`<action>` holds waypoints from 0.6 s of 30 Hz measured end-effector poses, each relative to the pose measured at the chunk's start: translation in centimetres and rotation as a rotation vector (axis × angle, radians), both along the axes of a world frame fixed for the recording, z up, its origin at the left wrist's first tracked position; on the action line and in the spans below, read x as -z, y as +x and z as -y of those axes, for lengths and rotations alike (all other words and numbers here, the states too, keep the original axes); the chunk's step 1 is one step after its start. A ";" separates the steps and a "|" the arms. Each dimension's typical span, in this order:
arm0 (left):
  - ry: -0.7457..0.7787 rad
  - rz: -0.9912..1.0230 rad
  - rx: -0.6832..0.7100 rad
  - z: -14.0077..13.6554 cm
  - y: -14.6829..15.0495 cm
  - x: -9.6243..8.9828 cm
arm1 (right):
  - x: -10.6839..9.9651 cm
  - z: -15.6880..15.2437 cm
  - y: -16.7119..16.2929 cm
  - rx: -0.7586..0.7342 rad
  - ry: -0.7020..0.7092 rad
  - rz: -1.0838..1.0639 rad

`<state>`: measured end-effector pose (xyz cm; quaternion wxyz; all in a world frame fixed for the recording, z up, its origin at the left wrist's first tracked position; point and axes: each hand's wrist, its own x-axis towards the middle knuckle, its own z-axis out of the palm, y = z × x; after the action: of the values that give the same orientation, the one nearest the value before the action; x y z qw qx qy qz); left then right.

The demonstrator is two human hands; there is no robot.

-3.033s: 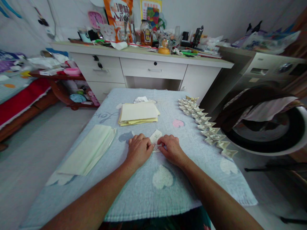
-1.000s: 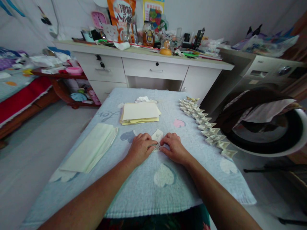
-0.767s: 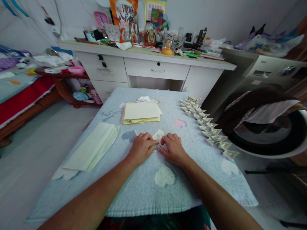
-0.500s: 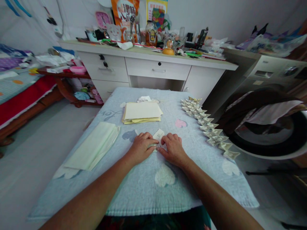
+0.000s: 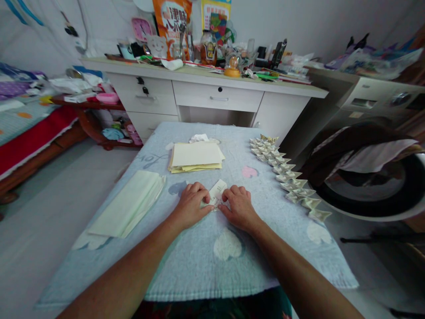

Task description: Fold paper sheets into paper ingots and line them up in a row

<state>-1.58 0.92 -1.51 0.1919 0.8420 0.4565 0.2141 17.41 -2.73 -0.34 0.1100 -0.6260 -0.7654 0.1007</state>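
A small folded piece of paper (image 5: 218, 188) with print on it lies on the cloth-covered table between my hands. My left hand (image 5: 193, 201) grips its left side, thumb and fingers closed near the lower edge. On the other side my right hand (image 5: 239, 204) pinches the paper's right edge with thumb and forefinger. Both palms hide part of the folds. Just beyond my hands is a stack of cream paper sheets (image 5: 197, 154). To the left lies a pale green folded sheaf of paper (image 5: 129, 204).
Along the table's right side runs a row of folded paper pieces (image 5: 287, 175) with pointed tips. A crumpled white tissue (image 5: 198, 138) sits behind the stack. Past the table stands a cluttered white desk (image 5: 217, 95); a washing machine (image 5: 372, 133) with its door open is at the right.
My left thumb and fingers have shifted slightly left, spreading a little and uncovering more of the printed paper. My right hand has stayed nearly in place.
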 end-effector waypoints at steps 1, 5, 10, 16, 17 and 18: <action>-0.003 -0.001 0.004 0.0 0.0 0.0 | 0.0 0.0 0.0 0.002 -0.001 0.002; -0.020 -0.008 0.015 0.1 0.0 -0.2 | 0.0 -0.1 0.0 0.003 -0.007 0.010; -0.037 0.004 0.040 0.2 0.0 -0.5 | 0.0 0.0 -0.1 0.010 -0.011 0.009; -0.052 -0.018 0.091 -0.1 -0.1 -0.1 | 0.2 -0.2 -0.1 0.011 -0.008 0.009; -0.049 -0.022 0.096 -0.2 -0.2 0.0 | 0.2 -0.2 -0.1 0.010 -0.006 0.012; -0.049 -0.026 0.103 -0.3 -0.3 0.1 | 0.2 -0.2 -0.1 0.010 -0.002 0.015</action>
<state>-1.87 1.17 -1.63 0.2172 0.8622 0.4199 0.1818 17.34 -2.55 -0.53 0.1042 -0.6307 -0.7630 0.0963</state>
